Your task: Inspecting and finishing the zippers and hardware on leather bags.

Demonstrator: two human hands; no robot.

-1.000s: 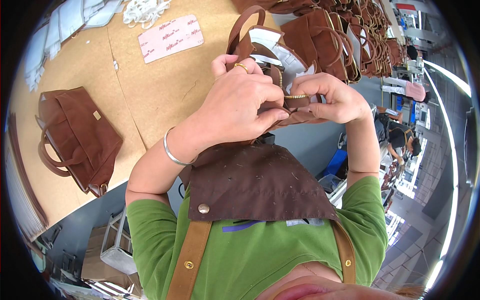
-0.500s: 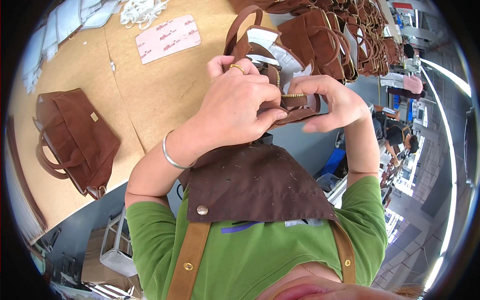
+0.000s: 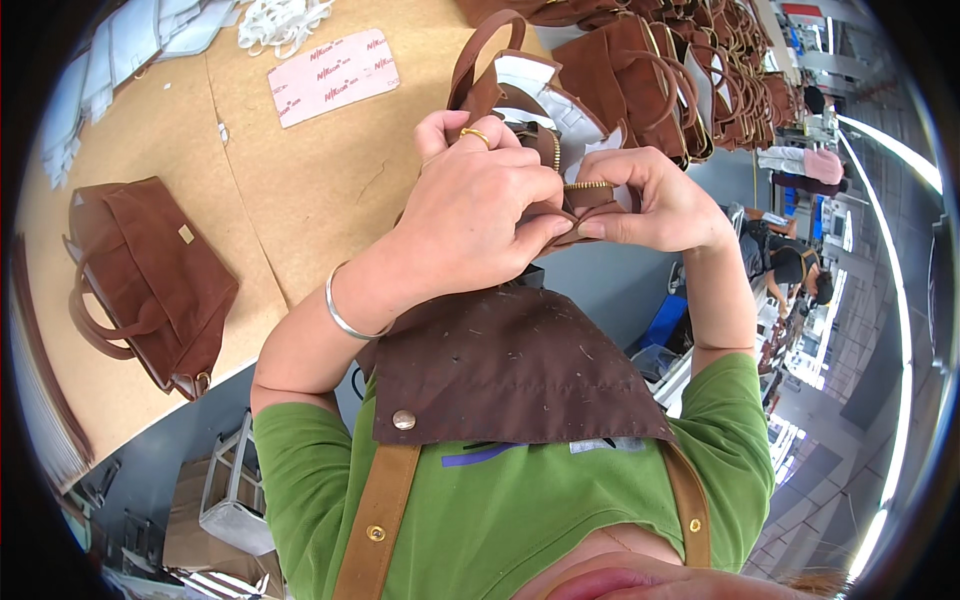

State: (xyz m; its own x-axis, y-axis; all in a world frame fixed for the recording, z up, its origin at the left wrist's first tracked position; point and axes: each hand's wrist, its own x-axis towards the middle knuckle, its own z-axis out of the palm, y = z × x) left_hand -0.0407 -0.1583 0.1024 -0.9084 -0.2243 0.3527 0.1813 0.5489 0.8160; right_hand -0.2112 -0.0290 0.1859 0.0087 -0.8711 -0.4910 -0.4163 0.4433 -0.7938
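A brown handbag (image 3: 483,93) stands open at the table's edge before me, with white lining and a looped handle showing. Its brass-toothed zipper (image 3: 588,186) curves along the opening between my hands. My left hand (image 3: 482,205) is closed over the bag's near side, thumb pressed against the brown rim; some of its fingertips are hidden inside. My right hand (image 3: 665,203) pinches the rim beside the zipper, its thumb below and bent fingers above. The two thumbs lie close together on the brown edge.
Another brown handbag (image 3: 155,285) lies on the tan table (image 3: 300,180) at the left. A pink-white printed sheet (image 3: 333,78), white strips (image 3: 283,22) and pale sheets (image 3: 128,45) lie toward the back. Many brown bags (image 3: 610,70) crowd the far right. Co-workers are farther right.
My right thumb has moved up and left onto the bag's rim, closing the gap to the fingers. My left hand has stayed nearly still.
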